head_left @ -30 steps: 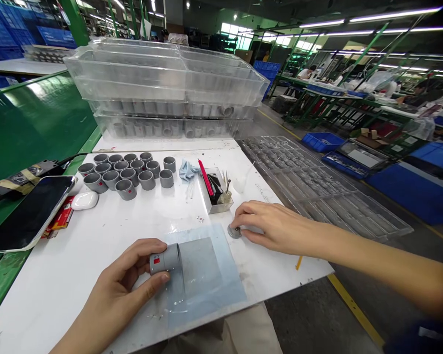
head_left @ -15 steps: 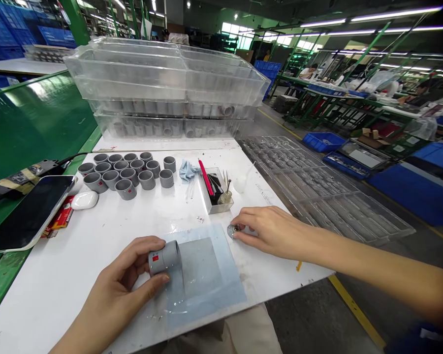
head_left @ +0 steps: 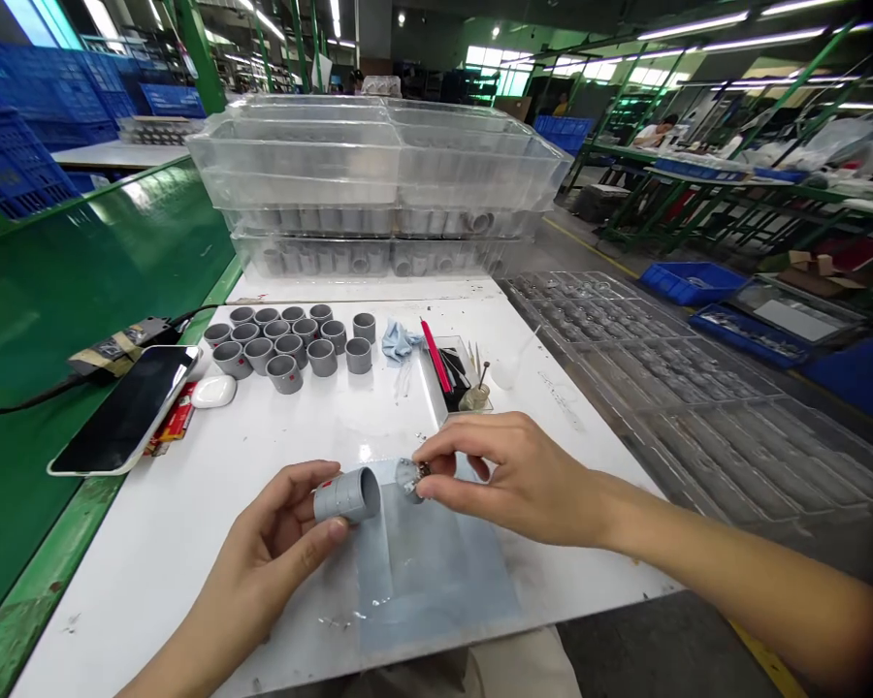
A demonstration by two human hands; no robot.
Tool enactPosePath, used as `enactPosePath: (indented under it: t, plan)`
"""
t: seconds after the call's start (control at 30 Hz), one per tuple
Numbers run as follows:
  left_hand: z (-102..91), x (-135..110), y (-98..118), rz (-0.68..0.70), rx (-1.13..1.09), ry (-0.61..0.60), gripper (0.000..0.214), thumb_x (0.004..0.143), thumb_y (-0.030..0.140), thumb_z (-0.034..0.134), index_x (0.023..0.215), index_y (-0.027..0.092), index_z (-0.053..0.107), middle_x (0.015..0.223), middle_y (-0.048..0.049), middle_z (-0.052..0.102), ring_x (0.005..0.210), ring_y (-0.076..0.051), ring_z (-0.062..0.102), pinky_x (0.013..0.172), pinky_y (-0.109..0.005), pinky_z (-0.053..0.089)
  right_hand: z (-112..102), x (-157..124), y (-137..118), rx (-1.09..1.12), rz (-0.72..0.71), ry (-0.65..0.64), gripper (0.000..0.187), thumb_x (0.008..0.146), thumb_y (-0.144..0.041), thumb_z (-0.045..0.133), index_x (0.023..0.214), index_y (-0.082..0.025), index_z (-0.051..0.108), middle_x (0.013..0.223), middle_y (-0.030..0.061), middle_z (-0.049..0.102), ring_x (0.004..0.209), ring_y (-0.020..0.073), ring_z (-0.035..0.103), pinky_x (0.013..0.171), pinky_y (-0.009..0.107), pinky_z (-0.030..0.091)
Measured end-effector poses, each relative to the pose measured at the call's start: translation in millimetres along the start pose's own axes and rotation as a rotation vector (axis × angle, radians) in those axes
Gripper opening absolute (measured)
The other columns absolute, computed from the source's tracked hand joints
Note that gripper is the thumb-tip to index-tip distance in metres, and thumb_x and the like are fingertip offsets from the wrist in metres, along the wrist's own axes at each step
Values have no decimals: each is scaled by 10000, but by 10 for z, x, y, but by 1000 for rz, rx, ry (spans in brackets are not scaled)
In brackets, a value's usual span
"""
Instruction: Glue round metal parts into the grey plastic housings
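Observation:
My left hand (head_left: 276, 553) grips a short grey tube (head_left: 347, 494) lying sideways, its open end turned to the right. My right hand (head_left: 505, 475) pinches a small round silvery part (head_left: 409, 475) between thumb and forefinger, right at the tube's open end. Both are held just above a bluish plastic sheet (head_left: 436, 572) on the white table (head_left: 152, 543).
Several grey tubes (head_left: 287, 344) stand in a group at the back left, beside a phone (head_left: 127, 407) and a white earbud case (head_left: 213, 391). A small clear tray of tools (head_left: 457, 373) sits mid-table. Stacked clear bins (head_left: 378, 184) stand behind; moulded clear trays (head_left: 669, 378) lie on the right.
My right hand lifted the small round part off the table and brought it left to the tube's mouth. The left hand raised the tube slightly. The view shifted.

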State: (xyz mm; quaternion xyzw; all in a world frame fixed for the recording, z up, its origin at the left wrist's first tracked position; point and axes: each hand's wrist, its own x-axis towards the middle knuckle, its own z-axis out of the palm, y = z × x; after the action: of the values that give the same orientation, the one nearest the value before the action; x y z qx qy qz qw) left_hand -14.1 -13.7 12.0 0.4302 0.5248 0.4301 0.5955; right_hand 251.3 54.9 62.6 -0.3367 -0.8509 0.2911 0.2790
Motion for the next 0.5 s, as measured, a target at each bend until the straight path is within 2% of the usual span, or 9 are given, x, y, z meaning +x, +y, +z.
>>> enactPosePath:
  t: [0.1,0.2,0.37,0.5]
  plan:
    - [-29,31,-13,5,-63,-18,367,869,415,814,1174,280,660,940,17,718,854,-135,643,785,-196,522,185,150,-46,151,-69,87,227,891,-309,796,1036,-136,775,860,25,771,765,113,701,653,227,516]
    - [-60,60,-40,9,-139,-52,345,872,381,818,1164,284,662,980,25,705,872,-117,631,810,-181,502,321,190,-25,248,-52,163,216,872,-288,803,1027,-139,777,855,27,767,747,120,698,588,236,494]
    - [-84,58,-55,-18,-117,-83,335,883,368,810,1171,288,660,1171,-12,714,974,-142,629,805,-193,500,429,85,64,268,14,145,203,862,-266,806,1028,-151,782,849,17,755,739,115,683,578,238,479]
    - [-74,38,-39,-30,-81,-78,339,886,361,807,1183,284,663,1161,-38,722,1043,-186,648,789,-214,517,458,43,81,271,10,144,218,880,-283,797,1045,-142,782,842,19,748,739,109,676,590,232,482]
